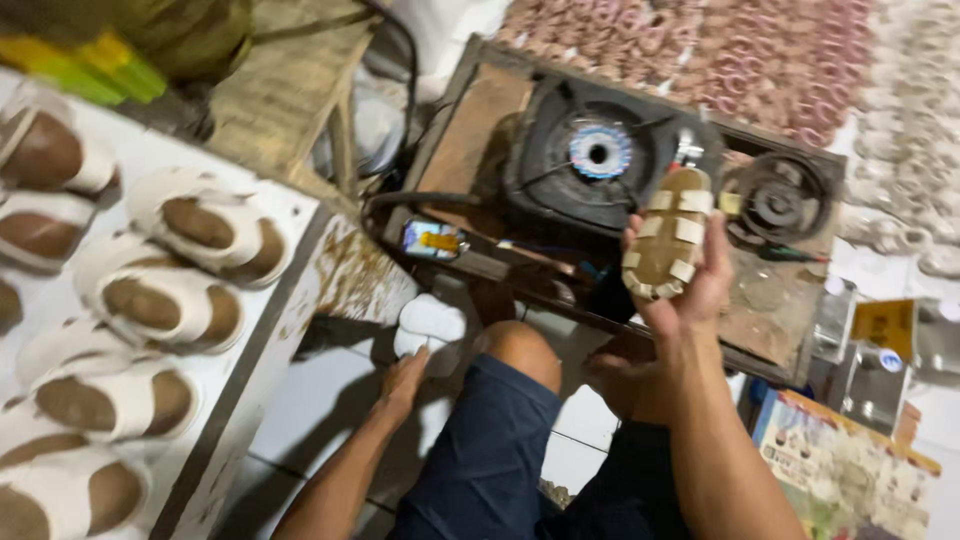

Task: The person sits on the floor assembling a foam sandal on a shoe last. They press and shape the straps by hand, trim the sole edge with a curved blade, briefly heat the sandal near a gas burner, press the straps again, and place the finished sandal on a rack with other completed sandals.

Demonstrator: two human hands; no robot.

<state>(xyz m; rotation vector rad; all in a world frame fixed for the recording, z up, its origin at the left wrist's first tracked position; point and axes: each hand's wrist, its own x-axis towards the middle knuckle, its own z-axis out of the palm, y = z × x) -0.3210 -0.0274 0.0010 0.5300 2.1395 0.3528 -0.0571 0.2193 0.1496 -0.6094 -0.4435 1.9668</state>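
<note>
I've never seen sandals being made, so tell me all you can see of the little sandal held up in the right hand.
The sandal is small, with a tan footbed and cream straps crossing it. It looks like leather or something similar, though blur hides the detail. The right hand grips it from behind, toe end up, fingers wrapped round its sides, in front of a lit gas burner. Nothing else touches it.

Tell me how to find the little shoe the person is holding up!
Start at the dark round burner in its wooden tray on the floor. Just right of it, the right hand holds up a small tan sandal with cream straps. The other sandals lie in rows on the white table at left; this one is in the air.
</note>
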